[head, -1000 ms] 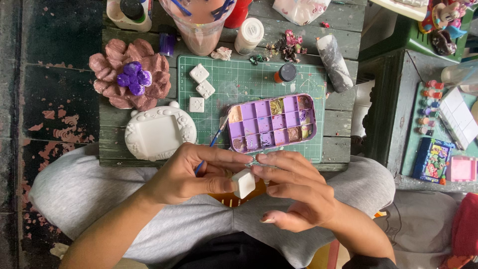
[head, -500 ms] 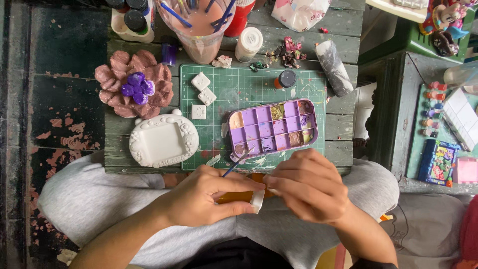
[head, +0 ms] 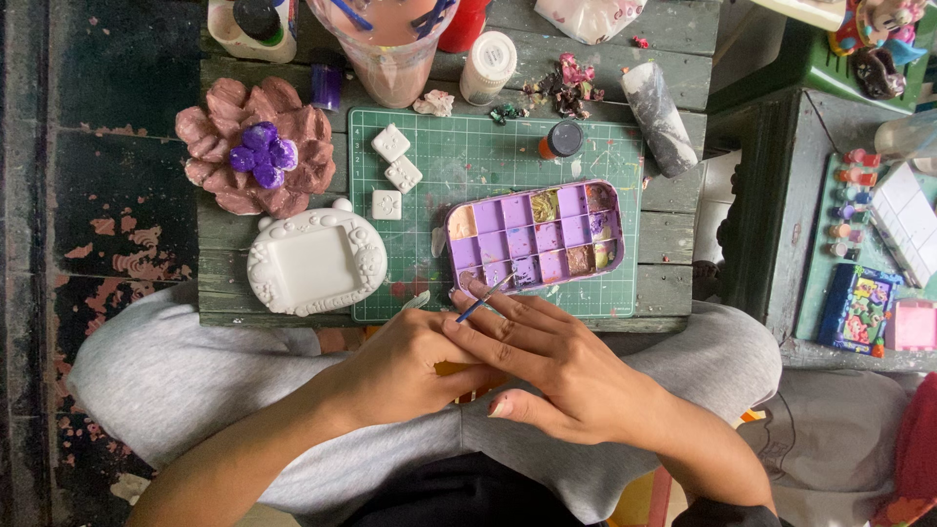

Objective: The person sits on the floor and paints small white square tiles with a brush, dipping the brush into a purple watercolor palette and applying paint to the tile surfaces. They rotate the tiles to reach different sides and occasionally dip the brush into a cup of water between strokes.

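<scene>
hands overlapped, held piece hidden, paintbrush partly covered

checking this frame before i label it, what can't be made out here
Head view, the only one:
- What the left hand holds: the right hand lies over it, so neither grip shows.
- Paintbrush: its lower handle is hidden between the fingers.
- Big cup and bottle: tops cut off by the upper edge.
- Raised marks on the three small white tiles: too small to tell.
- Paints in the purple palette: some wells too smudged to name a colour.
</scene>
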Available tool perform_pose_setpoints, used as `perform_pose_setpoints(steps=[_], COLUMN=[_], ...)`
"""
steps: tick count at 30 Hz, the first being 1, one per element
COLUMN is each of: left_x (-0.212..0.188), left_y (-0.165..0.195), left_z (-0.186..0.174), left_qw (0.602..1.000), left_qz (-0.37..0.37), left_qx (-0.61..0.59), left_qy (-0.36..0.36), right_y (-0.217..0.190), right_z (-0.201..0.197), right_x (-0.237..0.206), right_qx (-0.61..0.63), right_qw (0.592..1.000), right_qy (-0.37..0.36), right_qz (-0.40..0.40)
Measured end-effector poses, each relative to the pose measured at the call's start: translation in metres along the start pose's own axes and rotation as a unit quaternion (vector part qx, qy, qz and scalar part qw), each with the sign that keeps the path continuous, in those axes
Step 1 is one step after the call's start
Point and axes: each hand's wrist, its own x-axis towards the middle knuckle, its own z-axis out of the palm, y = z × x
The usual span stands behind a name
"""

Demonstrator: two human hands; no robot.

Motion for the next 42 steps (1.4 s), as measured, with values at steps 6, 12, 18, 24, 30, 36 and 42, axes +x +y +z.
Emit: perform_pose_setpoints(steps=[6,12,18,24,30,36,42], left_x=[0.002,0.006,0.002,0.003,0.003,0.002,0.002], left_y=[0.001,0.014,0.003,-0.026,-0.04,-0.04,-0.039], left_z=[0.002,-0.005,-0.011,0.005,0.017,0.015,0.011], left_qw=[0.999,0.99,0.977,0.871,0.812,0.812,0.8], left_qz=[0.005,-0.127,-0.108,-0.244,-0.256,-0.26,-0.283], left_qx=[0.037,-0.005,-0.157,-0.42,-0.521,-0.52,-0.527], left_qy=[0.002,-0.062,-0.094,-0.077,-0.068,-0.055,-0.046], right_y=[0.003,0.008,0.035,0.048,0.064,0.073,0.072], right_z=[0.001,-0.024,-0.036,-0.018,0.004,0.01,0.012], right_x=[-0.001,-0.01,-0.02,-0.017,0.008,0.02,0.023], right_qx=[0.036,0.065,0.128,0.203,0.065,0.018,0.012], right_qw=[0.998,0.988,0.918,0.888,0.949,0.959,0.961], right_qy=[-0.032,0.075,0.333,0.357,0.249,0.242,0.242], right_qz=[0.03,0.114,0.171,0.208,0.181,0.143,0.131])
